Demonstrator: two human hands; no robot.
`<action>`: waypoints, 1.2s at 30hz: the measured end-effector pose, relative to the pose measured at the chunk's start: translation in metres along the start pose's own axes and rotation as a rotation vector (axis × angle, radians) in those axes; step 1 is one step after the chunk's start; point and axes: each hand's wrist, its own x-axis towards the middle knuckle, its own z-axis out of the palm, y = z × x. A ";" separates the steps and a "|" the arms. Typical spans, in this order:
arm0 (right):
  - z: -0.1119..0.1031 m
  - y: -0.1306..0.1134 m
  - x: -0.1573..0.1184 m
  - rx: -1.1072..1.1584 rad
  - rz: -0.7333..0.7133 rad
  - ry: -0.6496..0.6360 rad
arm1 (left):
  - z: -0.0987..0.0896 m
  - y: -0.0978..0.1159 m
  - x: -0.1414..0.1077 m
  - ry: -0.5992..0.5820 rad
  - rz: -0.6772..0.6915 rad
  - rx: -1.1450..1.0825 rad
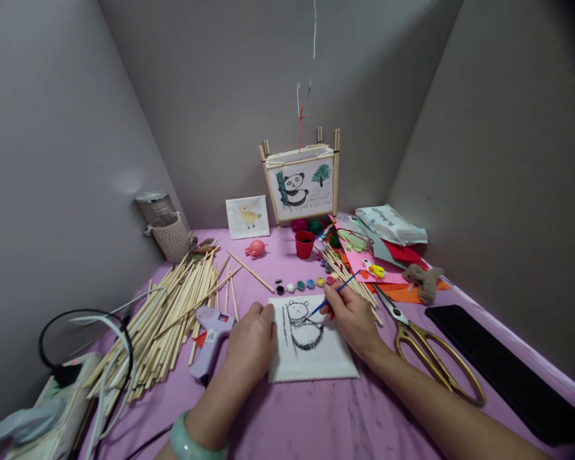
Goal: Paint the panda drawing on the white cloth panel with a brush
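Canvas (pixel 311 358) near paint pots (pixel 301 285), scissors (pixel 400 315)

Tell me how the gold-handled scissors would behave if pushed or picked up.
The scissors will probably feel stiff and fairly heavy, given the large metallic-looking handles. Lying flat, they'd likely slide rather than roll. Lifted by one handle, they might swing at the visible pivot.

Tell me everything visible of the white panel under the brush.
The white panel is flat and roughly square, canvas by its look, lying on the purple tabletop. It shows a bear-like figure in black outline beside upright strokes, belly white. The left hand meets its left edge; the right hand holds a blue brush, tip at the figure.
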 end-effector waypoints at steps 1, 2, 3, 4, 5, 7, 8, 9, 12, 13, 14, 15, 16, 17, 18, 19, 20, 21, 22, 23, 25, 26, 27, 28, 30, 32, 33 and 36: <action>0.000 0.001 0.000 0.000 0.003 -0.004 | 0.000 0.000 0.000 0.002 0.001 0.000; 0.001 0.002 0.000 -0.002 0.002 -0.005 | 0.000 0.000 0.000 0.004 0.003 0.002; 0.001 0.002 0.000 -0.008 0.000 -0.005 | 0.001 0.000 0.000 0.008 0.007 0.004; 0.001 0.003 0.000 -0.018 -0.004 -0.006 | 0.001 0.000 0.000 0.010 0.009 0.006; 0.001 0.003 -0.001 -0.034 -0.010 -0.007 | 0.001 0.000 0.000 0.011 0.011 0.009; 0.000 0.003 -0.001 -0.069 -0.025 -0.011 | 0.001 0.000 0.000 0.014 0.015 0.016; -0.001 0.003 -0.001 -0.087 -0.034 -0.008 | 0.001 0.000 0.000 0.016 0.016 0.017; -0.001 0.002 -0.001 -0.101 -0.045 0.000 | 0.001 0.000 0.000 0.017 0.016 0.018; -0.002 0.001 -0.002 -0.106 -0.067 0.024 | 0.001 0.000 0.000 0.007 0.011 0.016; -0.001 0.000 -0.002 -0.100 -0.068 0.021 | 0.001 0.000 0.001 0.003 0.008 0.016; -0.001 -0.001 -0.002 -0.094 -0.067 0.013 | 0.000 0.000 0.000 0.001 0.007 0.016; 0.000 -0.001 -0.003 -0.095 -0.067 0.004 | 0.000 0.000 0.000 0.001 0.006 0.015; 0.001 -0.002 -0.003 -0.103 -0.071 -0.003 | 0.000 0.000 0.000 0.002 0.007 0.014; 0.001 -0.002 -0.003 -0.118 -0.079 -0.004 | 0.000 0.000 0.000 0.003 0.006 0.013; 0.001 -0.002 -0.003 -0.137 -0.091 -0.003 | 0.000 0.001 0.000 0.003 0.006 0.013; 0.001 -0.002 -0.003 -0.157 -0.102 0.002 | 0.000 0.001 0.000 0.004 0.007 0.013; 0.001 -0.002 -0.003 -0.174 -0.113 0.008 | 0.000 0.001 0.000 0.005 0.009 0.014; 0.000 -0.002 -0.003 -0.186 -0.121 0.015 | 0.000 0.001 0.000 0.006 0.010 0.015; 0.000 -0.002 -0.003 -0.192 -0.126 0.022 | 0.000 0.001 0.000 0.008 0.011 0.016; -0.001 -0.002 -0.002 -0.191 -0.128 0.027 | 0.000 0.000 0.000 0.011 0.013 0.017; -0.001 -0.002 -0.003 -0.180 -0.121 0.026 | 0.001 0.000 0.000 0.021 0.015 0.017; -0.001 -0.002 -0.003 -0.175 -0.118 0.019 | 0.001 -0.001 0.000 0.027 0.016 0.016; 0.000 -0.003 -0.003 -0.175 -0.119 0.011 | 0.002 -0.001 0.000 0.031 0.019 0.015; 0.000 -0.003 -0.003 -0.182 -0.125 0.005 | 0.002 -0.001 0.000 0.031 0.021 0.014; 0.001 -0.003 -0.004 -0.208 -0.150 0.005 | 0.002 -0.001 0.000 0.029 0.020 0.016; 0.001 -0.004 -0.004 -0.228 -0.168 0.021 | 0.003 -0.002 -0.001 0.028 0.019 0.020; 0.000 -0.004 -0.004 -0.230 -0.167 0.029 | 0.003 -0.002 -0.001 0.030 0.021 0.020; 0.001 -0.003 -0.004 -0.205 -0.155 0.027 | 0.003 -0.002 0.000 0.034 0.029 0.018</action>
